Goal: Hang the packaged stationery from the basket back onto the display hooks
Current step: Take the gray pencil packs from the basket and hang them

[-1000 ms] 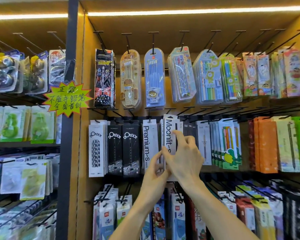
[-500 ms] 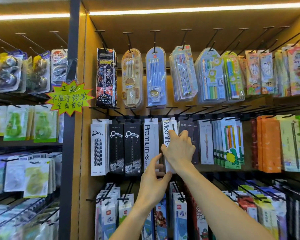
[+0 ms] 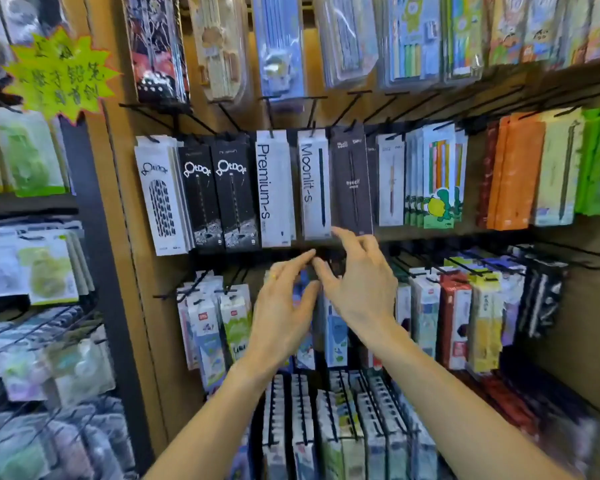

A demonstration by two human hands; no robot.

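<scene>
A white "Moonlit-s" pen package hangs on a black display hook in the middle row, between a white "Premium-s" package and a dark grey pencil package. My left hand and my right hand are just below that row, fingers spread and empty. The fingertips of both hands nearly meet under the Moonlit-s package without touching it. No basket is in view.
Rows of black hooks stick out of the wooden back panel, loaded with pencil and pen packs. Orange packs hang at right and black "OtDot" packs at left. A green starburst sign sits on the dark post.
Both hands have let go of the Moonlit-s package and dropped below it; it now hangs free on its hook. The camera has tilted down and moved closer.
</scene>
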